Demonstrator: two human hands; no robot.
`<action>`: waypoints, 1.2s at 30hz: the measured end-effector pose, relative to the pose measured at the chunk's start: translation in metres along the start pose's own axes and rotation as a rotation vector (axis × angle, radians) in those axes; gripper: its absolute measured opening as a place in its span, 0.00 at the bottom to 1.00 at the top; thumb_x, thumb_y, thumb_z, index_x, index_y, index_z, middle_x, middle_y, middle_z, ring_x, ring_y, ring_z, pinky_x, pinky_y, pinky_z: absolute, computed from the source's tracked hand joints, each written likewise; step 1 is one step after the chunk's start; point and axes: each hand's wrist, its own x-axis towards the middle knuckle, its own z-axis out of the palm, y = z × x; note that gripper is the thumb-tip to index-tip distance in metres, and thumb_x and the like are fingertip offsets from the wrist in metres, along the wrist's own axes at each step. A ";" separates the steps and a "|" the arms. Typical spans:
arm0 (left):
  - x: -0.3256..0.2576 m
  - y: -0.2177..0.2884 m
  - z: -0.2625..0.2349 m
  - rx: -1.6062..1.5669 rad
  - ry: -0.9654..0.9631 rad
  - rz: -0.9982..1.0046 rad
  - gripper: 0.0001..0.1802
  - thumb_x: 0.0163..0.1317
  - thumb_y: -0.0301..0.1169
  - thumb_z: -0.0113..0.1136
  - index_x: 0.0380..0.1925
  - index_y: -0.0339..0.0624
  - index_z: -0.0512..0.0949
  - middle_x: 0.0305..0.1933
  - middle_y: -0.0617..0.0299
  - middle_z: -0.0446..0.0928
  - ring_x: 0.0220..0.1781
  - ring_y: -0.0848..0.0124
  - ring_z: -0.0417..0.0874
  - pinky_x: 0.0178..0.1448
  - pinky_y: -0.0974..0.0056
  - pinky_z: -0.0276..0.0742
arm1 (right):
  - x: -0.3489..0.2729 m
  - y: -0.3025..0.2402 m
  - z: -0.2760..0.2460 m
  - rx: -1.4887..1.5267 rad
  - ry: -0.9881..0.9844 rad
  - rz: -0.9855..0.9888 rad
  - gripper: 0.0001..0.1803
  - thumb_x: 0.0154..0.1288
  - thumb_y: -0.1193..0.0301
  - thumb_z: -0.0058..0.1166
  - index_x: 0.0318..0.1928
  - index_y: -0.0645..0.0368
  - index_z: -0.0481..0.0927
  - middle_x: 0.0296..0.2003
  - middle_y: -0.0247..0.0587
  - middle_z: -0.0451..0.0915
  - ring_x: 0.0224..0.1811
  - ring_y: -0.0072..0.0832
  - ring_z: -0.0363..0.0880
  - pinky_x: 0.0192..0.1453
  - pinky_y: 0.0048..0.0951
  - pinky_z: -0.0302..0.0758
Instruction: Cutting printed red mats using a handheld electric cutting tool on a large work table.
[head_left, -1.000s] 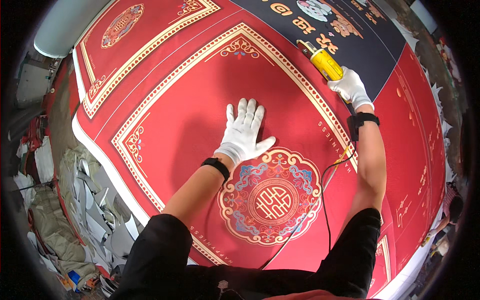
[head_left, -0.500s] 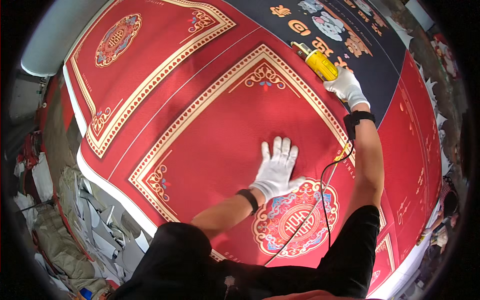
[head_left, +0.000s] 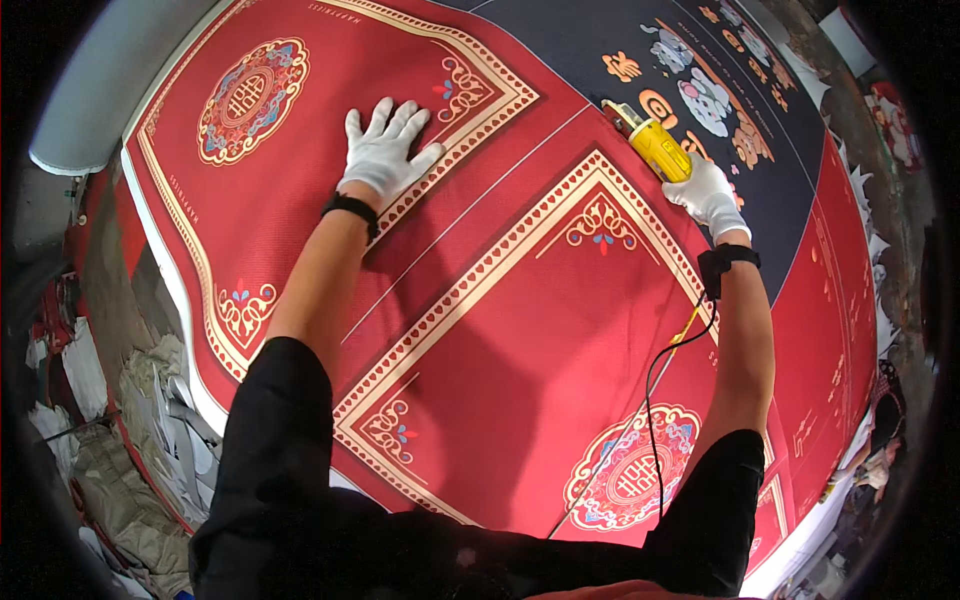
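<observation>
A red printed mat sheet (head_left: 470, 400) with cream patterned borders and round medallions spreads beneath my arms. My left hand (head_left: 383, 155), in a white glove, lies flat on it with fingers spread, beside a border in the upper left part. In my gloved right hand (head_left: 710, 198) is a yellow electric cutter (head_left: 660, 148), gripped by its rear end. The cutter's metal head (head_left: 622, 114) rests at the line where the red print meets a dark sheet (head_left: 780, 200) with cartoon figures. A black cord (head_left: 650, 385) trails from near my right wrist across the red mat.
A grey roll (head_left: 120, 85) lies at the upper left. White and grey scraps (head_left: 180, 430) and a crumpled khaki cloth (head_left: 125, 490) are heaped on the floor at the lower left. Jagged white offcuts (head_left: 868, 215) line the right edge of the sheets.
My left hand has shifted from the mat's middle to the far left. My right hand keeps hold of the cutter, still by the dark sheet's edge. The whole view has shifted.
</observation>
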 end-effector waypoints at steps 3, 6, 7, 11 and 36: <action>0.003 -0.006 0.014 -0.061 -0.069 -0.042 0.39 0.65 0.63 0.37 0.71 0.58 0.59 0.76 0.63 0.54 0.79 0.62 0.44 0.76 0.39 0.32 | 0.008 -0.006 0.003 0.056 0.053 -0.029 0.26 0.46 0.62 0.63 0.46 0.62 0.77 0.35 0.52 0.83 0.39 0.43 0.83 0.45 0.36 0.77; 0.006 -0.005 0.015 -0.038 -0.040 -0.044 0.39 0.65 0.63 0.38 0.71 0.57 0.58 0.77 0.56 0.51 0.79 0.59 0.43 0.76 0.40 0.32 | 0.018 -0.012 0.001 -0.021 0.046 -0.060 0.27 0.46 0.60 0.62 0.46 0.63 0.76 0.37 0.54 0.83 0.42 0.46 0.82 0.48 0.36 0.76; 0.005 -0.005 0.014 -0.025 -0.045 -0.066 0.40 0.64 0.64 0.38 0.71 0.55 0.58 0.77 0.51 0.49 0.79 0.55 0.42 0.76 0.40 0.32 | 0.022 -0.014 0.001 -0.013 0.045 -0.082 0.27 0.46 0.60 0.62 0.46 0.63 0.76 0.37 0.54 0.83 0.42 0.46 0.82 0.48 0.36 0.76; 0.009 -0.004 0.014 -0.010 -0.049 -0.067 0.43 0.65 0.64 0.36 0.72 0.49 0.56 0.77 0.46 0.47 0.80 0.52 0.40 0.77 0.41 0.32 | 0.039 -0.020 0.003 0.049 0.041 -0.088 0.27 0.45 0.59 0.62 0.46 0.63 0.76 0.36 0.54 0.83 0.42 0.47 0.82 0.48 0.37 0.76; 0.016 -0.021 0.008 -0.214 -0.088 -0.044 0.47 0.61 0.67 0.36 0.70 0.46 0.58 0.76 0.42 0.48 0.78 0.47 0.41 0.76 0.39 0.33 | 0.144 -0.154 0.015 0.099 0.052 -0.163 0.26 0.46 0.60 0.61 0.45 0.62 0.77 0.35 0.53 0.83 0.40 0.44 0.84 0.45 0.36 0.77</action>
